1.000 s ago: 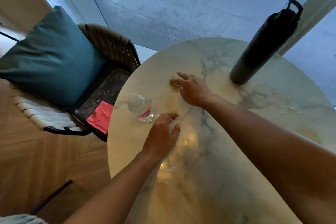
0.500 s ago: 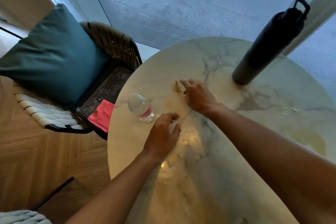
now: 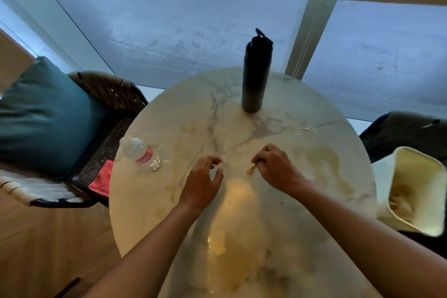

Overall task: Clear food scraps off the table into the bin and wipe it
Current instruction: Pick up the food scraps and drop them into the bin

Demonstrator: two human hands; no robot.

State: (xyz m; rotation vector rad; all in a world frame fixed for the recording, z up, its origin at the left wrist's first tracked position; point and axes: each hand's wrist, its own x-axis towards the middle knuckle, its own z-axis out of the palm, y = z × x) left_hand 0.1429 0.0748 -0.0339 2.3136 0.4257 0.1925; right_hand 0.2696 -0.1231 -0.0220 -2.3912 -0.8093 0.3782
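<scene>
Scrap (image 3: 251, 169) pinched in right hand (image 3: 278, 168); left hand (image 3: 202, 182) loosely curled, holding nothing.

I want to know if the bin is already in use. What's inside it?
The cream bin, tilted beside the table, shows pale food scraps lying against its inner wall. Its deeper bottom is hidden by the rim, so how full it is cannot be told.

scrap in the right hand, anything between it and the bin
Nothing visible. The right hand pinches the scrap above the table; the bin stands open off the table's right edge, and the surface between holds only smears.
</scene>
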